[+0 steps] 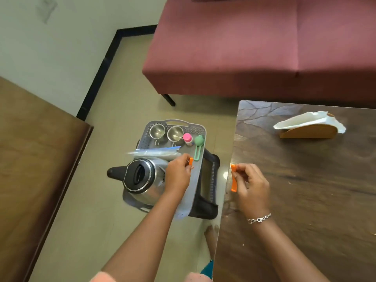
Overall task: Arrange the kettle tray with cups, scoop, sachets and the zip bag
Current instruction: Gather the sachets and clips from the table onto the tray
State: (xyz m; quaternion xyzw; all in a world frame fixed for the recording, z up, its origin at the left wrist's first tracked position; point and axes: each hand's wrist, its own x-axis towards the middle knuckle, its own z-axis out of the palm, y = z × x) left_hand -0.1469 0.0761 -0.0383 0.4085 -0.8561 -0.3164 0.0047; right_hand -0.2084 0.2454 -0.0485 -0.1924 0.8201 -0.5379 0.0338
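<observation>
Left hand (179, 171) pinches one orange sachet (191, 161), right hand (251, 186) another (234, 178). Lay both flat at tray's (197, 176) 3 o'clock edge, below scoop (198, 147).

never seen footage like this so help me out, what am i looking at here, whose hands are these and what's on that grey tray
There is no machine here. One camera worn on a person's head looks down at their own bare hands. The grey tray sits on a dark stand on the floor, beside a brown table. On it are a steel kettle, two steel cups, a pink-capped bottle, a green scoop and a clear zip bag. The left hand pinches an orange sachet over the tray; the right hand holds another sachet at the table's edge.
</observation>
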